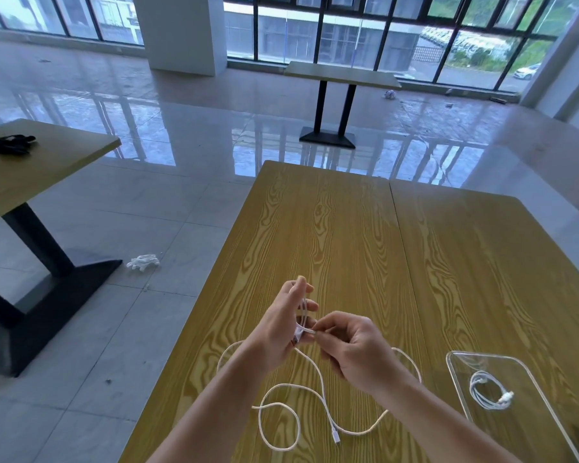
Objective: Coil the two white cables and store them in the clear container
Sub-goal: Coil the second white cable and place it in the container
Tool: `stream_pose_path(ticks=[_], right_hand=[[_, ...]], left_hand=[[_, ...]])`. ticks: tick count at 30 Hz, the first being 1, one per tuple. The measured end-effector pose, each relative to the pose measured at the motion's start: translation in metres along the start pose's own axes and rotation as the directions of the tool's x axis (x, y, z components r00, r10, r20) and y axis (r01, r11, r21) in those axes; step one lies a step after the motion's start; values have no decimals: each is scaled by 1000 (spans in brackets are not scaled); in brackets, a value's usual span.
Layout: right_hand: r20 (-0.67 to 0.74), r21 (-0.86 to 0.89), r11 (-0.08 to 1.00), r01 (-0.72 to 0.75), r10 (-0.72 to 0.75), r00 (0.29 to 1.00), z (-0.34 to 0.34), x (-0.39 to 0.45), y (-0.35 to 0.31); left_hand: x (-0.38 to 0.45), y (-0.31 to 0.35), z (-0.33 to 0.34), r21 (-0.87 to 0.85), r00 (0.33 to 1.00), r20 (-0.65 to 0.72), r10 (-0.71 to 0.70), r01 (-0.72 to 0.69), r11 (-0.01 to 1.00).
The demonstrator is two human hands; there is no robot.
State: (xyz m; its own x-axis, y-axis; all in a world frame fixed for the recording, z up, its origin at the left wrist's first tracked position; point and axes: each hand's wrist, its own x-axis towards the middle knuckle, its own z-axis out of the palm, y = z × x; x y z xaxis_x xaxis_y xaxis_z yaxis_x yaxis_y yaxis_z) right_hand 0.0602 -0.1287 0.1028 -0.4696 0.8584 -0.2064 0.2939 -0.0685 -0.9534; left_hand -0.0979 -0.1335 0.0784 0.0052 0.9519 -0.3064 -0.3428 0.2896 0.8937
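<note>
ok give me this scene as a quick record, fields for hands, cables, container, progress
left hand: holds a few loops of the loose cable
right hand: fingers pinch the cable beside the left hand
loose cable: white, mostly uncoiled, trailing over the table, plug end lying near the front edge
coiled cable: white, lying inside the container
container: clear, on the table to the right of the hands
progress: one cable stored, second just begun
</note>
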Motion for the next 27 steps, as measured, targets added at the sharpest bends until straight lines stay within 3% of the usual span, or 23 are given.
stream_pose_path(ticks=[3, 6, 12, 16, 18, 20, 24, 27], right_hand=[[-39, -106, 992, 74, -78, 996, 7, -3, 5], [91, -171, 976, 133, -118, 989, 12, -7, 11], [402, -444, 887, 124, 74, 912, -3, -15, 37], [460, -634, 769, 78, 293, 838, -17, -13, 51], [436, -720, 693, 34, 414, 799, -22, -10, 56], [363, -732, 679, -55, 458, 812, -28, -4, 60], [162, -669, 721, -182, 380, 910, -40, 10, 63], [31, -571, 780, -258, 335, 942, -49, 14, 62]], left_hand=[[0, -2, 3, -6, 997, -56, 46, -46, 999], [2, 0, 3, -44, 983, -174, 59, -68, 997], [10, 22, -17, -118, 929, -365, 65, -115, 986], [16, 40, -26, -147, 904, -416, 97, -172, 974], [19, 47, -29, -154, 903, -414, 118, -197, 968], [20, 51, -29, -110, 916, -374, 146, -200, 974], [19, 47, -28, 7, 940, -286, 185, -191, 982], [17, 41, -28, 74, 955, -223, 194, -182, 981]])
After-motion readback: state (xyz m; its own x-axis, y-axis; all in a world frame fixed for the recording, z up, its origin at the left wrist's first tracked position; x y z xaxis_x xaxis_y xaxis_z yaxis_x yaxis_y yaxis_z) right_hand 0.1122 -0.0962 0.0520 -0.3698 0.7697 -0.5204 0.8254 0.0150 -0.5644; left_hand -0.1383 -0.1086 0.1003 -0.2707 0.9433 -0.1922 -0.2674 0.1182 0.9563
